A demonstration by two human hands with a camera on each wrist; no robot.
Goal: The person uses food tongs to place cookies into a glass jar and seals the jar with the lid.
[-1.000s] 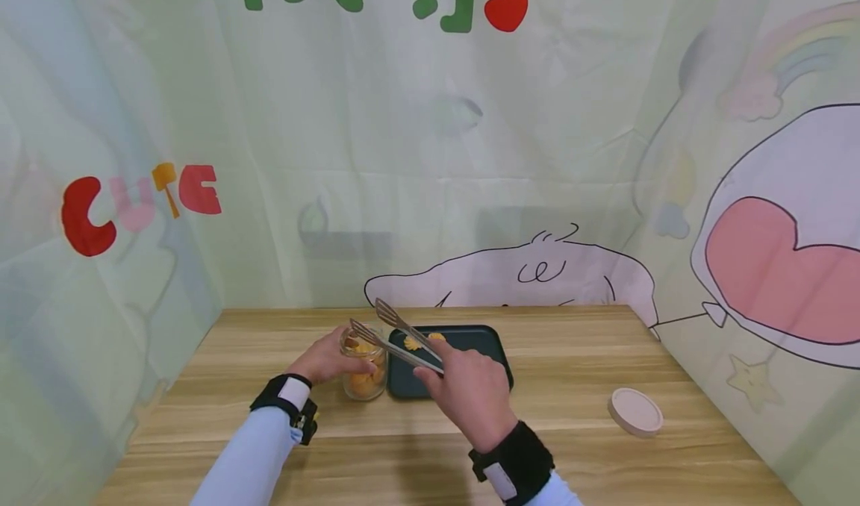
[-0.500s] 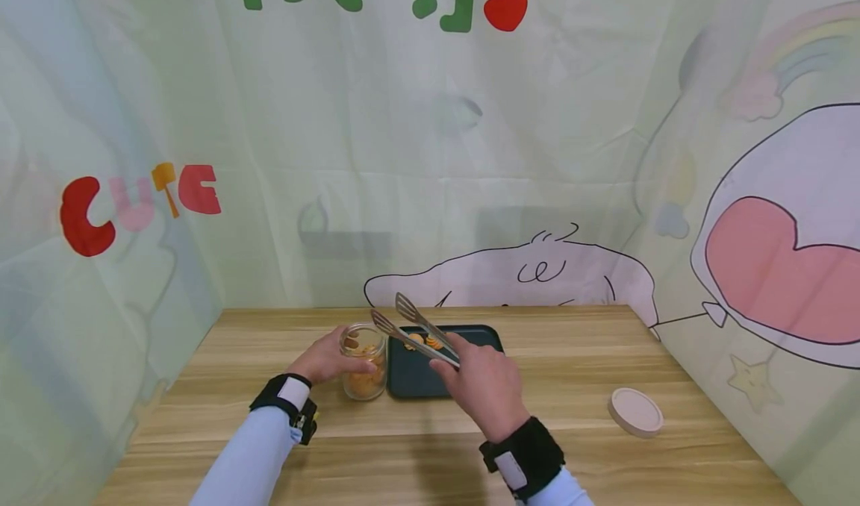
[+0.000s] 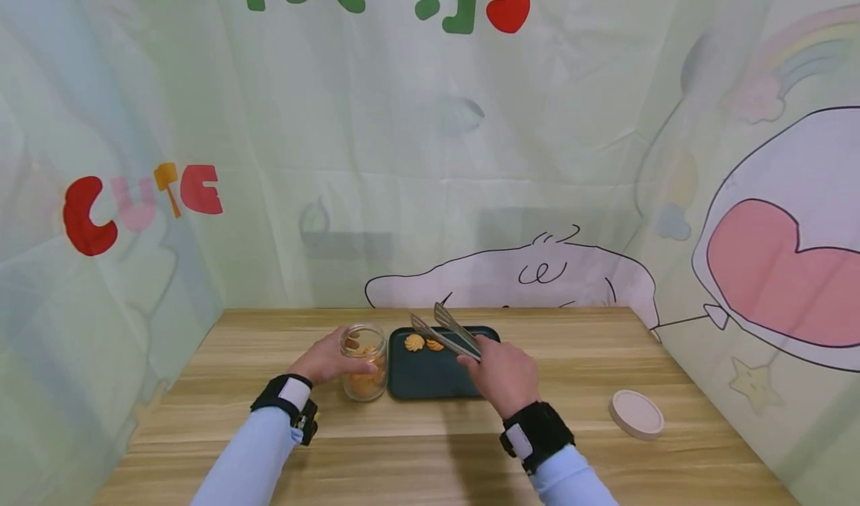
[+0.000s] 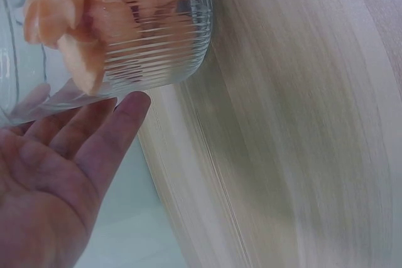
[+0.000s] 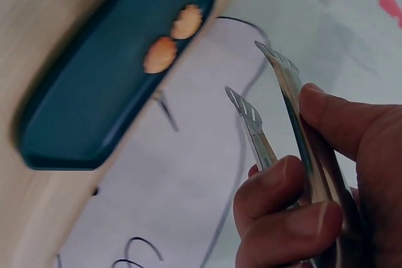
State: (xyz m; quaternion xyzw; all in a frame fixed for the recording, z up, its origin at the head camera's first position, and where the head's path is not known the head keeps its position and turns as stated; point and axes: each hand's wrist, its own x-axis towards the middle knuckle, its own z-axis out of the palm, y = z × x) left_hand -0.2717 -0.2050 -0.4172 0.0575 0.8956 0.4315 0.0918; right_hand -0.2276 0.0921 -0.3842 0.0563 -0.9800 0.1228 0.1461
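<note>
My left hand [image 3: 325,358] grips a clear glass jar [image 3: 365,388] that stands upright on the table, its mouth uncovered. Ribbed glass and several piped butter cookies [image 4: 85,26] inside it show in the left wrist view. My right hand [image 3: 507,378] holds metal tongs [image 3: 458,329] above the dark tray [image 3: 430,384]. Their slotted tips are spread apart, with nothing between them. Two cookies lie side by side near the tray's far left corner, the left cookie [image 3: 414,342] in full view and the right cookie [image 3: 434,345] partly behind the tongs.
A round pale lid [image 3: 637,414] lies on the wooden table [image 3: 571,461] to the right. The tray sits just right of the jar. A printed cloth [image 3: 269,252] hangs behind the table and along both sides.
My right hand has carried the spread tongs rightward, from over the jar's mouth to above the tray. My left hand and the jar have stayed in place.
</note>
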